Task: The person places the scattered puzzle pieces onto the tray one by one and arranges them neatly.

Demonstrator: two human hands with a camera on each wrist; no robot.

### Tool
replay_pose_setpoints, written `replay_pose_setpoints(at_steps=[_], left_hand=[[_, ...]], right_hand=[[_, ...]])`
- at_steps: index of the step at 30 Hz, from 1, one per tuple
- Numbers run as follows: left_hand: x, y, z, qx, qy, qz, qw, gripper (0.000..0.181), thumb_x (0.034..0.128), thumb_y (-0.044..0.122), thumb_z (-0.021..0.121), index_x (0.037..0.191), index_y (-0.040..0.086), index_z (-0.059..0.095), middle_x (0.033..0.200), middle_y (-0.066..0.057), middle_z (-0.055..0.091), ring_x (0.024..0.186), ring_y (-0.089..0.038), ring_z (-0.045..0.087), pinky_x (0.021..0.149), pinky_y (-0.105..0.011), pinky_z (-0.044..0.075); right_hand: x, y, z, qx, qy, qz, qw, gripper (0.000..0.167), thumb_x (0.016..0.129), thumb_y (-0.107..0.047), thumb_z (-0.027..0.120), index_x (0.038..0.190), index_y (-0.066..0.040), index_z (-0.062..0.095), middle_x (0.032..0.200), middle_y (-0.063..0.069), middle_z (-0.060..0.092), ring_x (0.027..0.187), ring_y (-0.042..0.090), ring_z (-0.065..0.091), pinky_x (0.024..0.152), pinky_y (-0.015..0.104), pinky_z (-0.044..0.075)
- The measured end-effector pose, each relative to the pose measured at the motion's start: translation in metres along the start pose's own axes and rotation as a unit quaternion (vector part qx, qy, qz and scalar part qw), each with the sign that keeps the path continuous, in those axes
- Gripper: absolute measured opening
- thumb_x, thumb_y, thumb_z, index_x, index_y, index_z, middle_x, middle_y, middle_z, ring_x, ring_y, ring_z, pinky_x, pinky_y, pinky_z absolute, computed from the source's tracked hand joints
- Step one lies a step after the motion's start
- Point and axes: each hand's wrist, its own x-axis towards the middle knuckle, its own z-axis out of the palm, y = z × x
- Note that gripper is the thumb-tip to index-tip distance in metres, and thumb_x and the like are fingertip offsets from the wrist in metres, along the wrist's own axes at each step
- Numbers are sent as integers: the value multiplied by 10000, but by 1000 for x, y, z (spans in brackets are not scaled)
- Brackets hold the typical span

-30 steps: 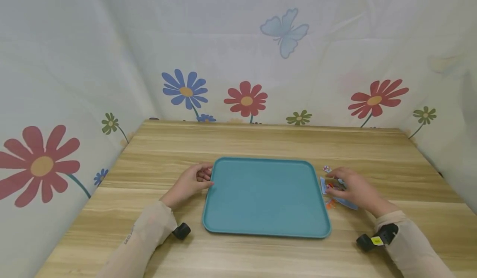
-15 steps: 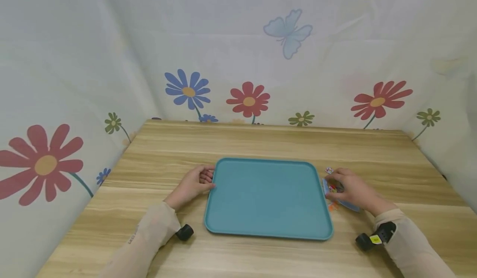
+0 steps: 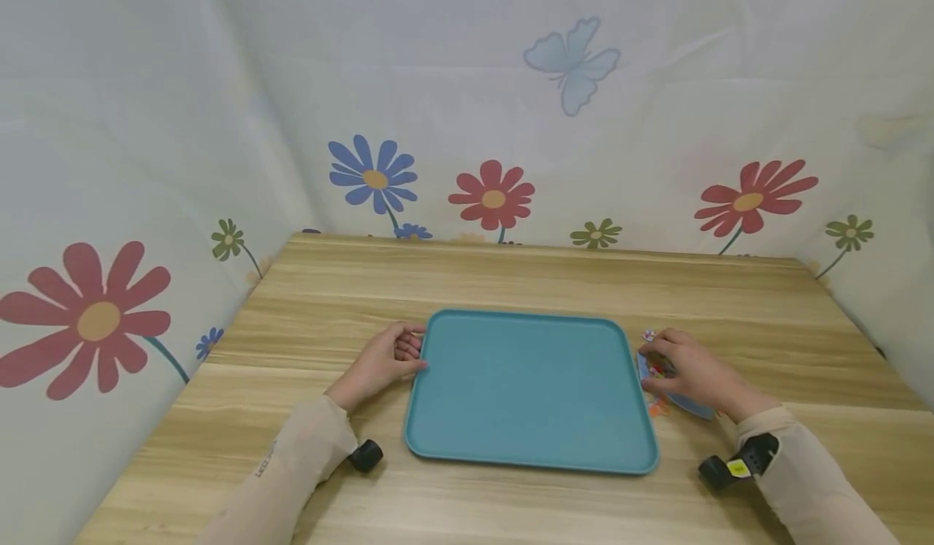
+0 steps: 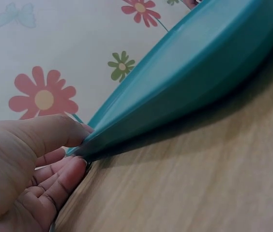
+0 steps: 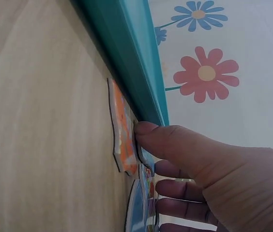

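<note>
A teal rectangular tray [image 3: 525, 391] lies flat on the wooden table. My left hand [image 3: 379, 362] is at its left edge; in the left wrist view the thumb [image 4: 61, 133] lies on the rim and the fingers curl in below it. Beside the right edge, my right hand [image 3: 693, 371] reaches over several flat printed pieces, thumb tip close to the rim. An orange piece [image 5: 123, 130] and a blue one [image 5: 135, 208] show in the right wrist view, with the loosely bent fingers touching or nearly touching the pieces. The hand partly hides them.
The wooden table [image 3: 452, 273] runs back to a white cloth [image 3: 438, 66] printed with flowers and a butterfly. A small patterned piece [image 3: 649, 335] lies just beyond the right fingers. Black wrist cameras [image 3: 366, 456] sit on both sleeves.
The head view has swung slightly left. My right hand has come a little closer to the tray's right edge. The left hand stays on the tray, and the pieces keep their places beside it.
</note>
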Motion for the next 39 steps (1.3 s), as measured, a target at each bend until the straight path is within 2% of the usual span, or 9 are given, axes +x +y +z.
replay_pose_setpoints(at_steps=[7, 15, 20, 27, 34, 39], left_hand=[[0, -4, 1, -19, 16, 28, 10000, 542, 831, 36, 725, 1313, -42, 490, 1068, -175, 583, 942, -215, 587, 808, -224, 513], [-2, -2, 2, -38, -12, -1, 10000, 544, 835, 45, 724, 1317, -38, 487, 1072, -167, 582, 949, -209, 583, 815, -225, 511], [-3, -2, 1, -72, -16, -15, 10000, 546, 834, 42, 723, 1320, -36, 486, 1078, -169, 582, 949, -208, 579, 802, -192, 500], [-3, -4, 0, -72, -14, 29, 10000, 557, 838, 56, 725, 1329, -40, 479, 1085, -182, 581, 954, -220, 579, 794, -187, 495], [-3, -2, 0, -5, -33, 40, 10000, 550, 833, 57, 730, 1318, -35, 487, 1065, -157, 588, 931, -187, 582, 793, -188, 503], [-2, 1, -1, 12, -35, 20, 10000, 547, 835, 55, 727, 1316, -38, 486, 1060, -151, 590, 918, -177, 583, 791, -197, 506]], right_hand=[[2, -1, 0, -5, -22, -65, 10000, 383, 771, -246, 785, 1041, -9, 653, 962, 55, 581, 900, 211, 546, 795, 427, 503], [2, -2, 0, 103, 7, 88, 9999, 402, 746, -249, 794, 1013, 10, 644, 957, 80, 592, 878, 205, 542, 793, 434, 507], [2, -2, -3, 222, 45, 138, 9996, 434, 741, -253, 806, 1026, 27, 636, 956, 94, 632, 866, 203, 580, 786, 429, 522], [1, -2, -7, 493, 30, 308, 9983, 496, 772, -232, 790, 1125, 64, 606, 1026, 147, 652, 947, 289, 624, 814, 462, 531], [6, -5, -19, 260, 249, 51, 9993, 498, 766, -198, 791, 1127, 77, 587, 1010, 175, 639, 924, 321, 613, 775, 474, 528], [11, -12, -29, 142, 340, -69, 9993, 502, 786, -215, 783, 1157, 62, 589, 1061, 188, 628, 967, 340, 600, 797, 492, 524]])
